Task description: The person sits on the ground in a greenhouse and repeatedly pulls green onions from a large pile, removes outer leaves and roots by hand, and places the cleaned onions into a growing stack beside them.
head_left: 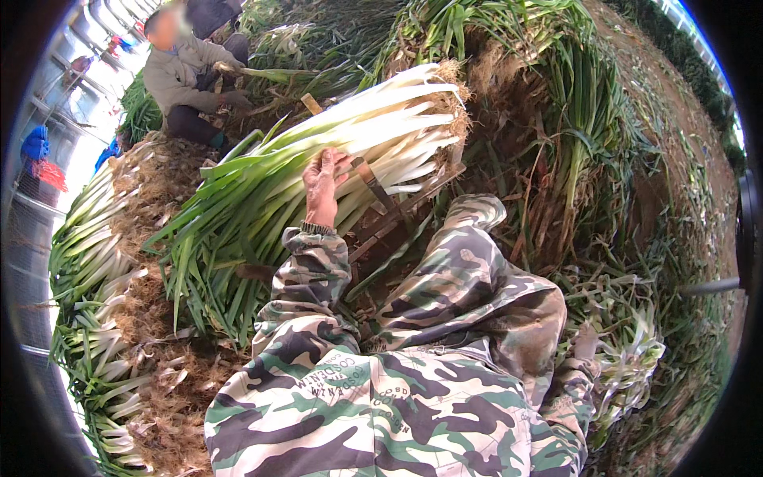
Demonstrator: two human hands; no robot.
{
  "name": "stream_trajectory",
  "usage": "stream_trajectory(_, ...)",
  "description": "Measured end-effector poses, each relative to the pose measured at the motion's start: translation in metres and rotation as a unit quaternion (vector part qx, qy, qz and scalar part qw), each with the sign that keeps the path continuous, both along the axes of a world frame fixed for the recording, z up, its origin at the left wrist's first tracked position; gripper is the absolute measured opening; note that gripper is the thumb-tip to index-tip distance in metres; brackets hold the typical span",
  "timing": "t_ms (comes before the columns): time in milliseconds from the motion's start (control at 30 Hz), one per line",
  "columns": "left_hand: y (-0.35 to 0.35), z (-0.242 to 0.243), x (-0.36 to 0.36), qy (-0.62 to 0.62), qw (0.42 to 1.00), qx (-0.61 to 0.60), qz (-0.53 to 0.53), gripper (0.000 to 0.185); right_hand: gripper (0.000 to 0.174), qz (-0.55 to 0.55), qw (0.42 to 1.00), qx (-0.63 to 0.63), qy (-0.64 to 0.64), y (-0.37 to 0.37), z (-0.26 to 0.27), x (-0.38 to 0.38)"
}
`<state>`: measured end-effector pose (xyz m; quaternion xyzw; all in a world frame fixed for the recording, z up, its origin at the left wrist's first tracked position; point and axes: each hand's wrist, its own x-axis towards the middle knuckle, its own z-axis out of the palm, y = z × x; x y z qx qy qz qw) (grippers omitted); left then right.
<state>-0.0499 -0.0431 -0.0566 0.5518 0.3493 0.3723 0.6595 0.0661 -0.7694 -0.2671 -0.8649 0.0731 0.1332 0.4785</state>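
A big bundle of long green onions lies across a wooden rack before me, with white stems and roots to the right and green leaves to the left. My left hand is over the near stems, its fingers apart and nothing gripped; whether it touches them I cannot tell. Beside it, a flat upright strip of the rack stands against the bundle. Low at my right side, my right hand is beside a heap of pale stripped leaves; its fingers are hard to make out.
Rows of onions with matted roots line the left. Untrimmed onions are piled at the upper right, above leaf litter. Another person sits at the upper left, hands at an onion stalk. My bent leg is close to the rack.
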Motion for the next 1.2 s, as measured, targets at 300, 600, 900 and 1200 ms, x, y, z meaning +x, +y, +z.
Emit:
stream_trajectory(300, 0.079, 0.059, 0.019, 0.466, 0.611, 0.639, -0.043, 0.062, 0.024, -0.071, 0.994, 0.017, 0.082, -0.043, -0.027, -0.026)
stream_trajectory(600, 0.116, 0.059, 0.039, 0.52, 0.697, 0.459, -0.185, 0.081, 0.025, 0.051, 0.986, -0.154, -0.02, -0.032, -0.072, -0.03)
stream_trajectory(900, 0.077, 0.044, -0.01, 0.398, 0.73, 0.544, -0.114, 0.057, 0.026, 0.27, 0.813, -0.5, -0.129, -0.006, -0.014, -0.04)
stream_trajectory(1200, 0.13, 0.044, 0.005, 0.427, 0.724, 0.523, -0.139, 0.043, 0.034, -0.059, 0.977, -0.191, -0.069, 0.0, 0.017, -0.055)
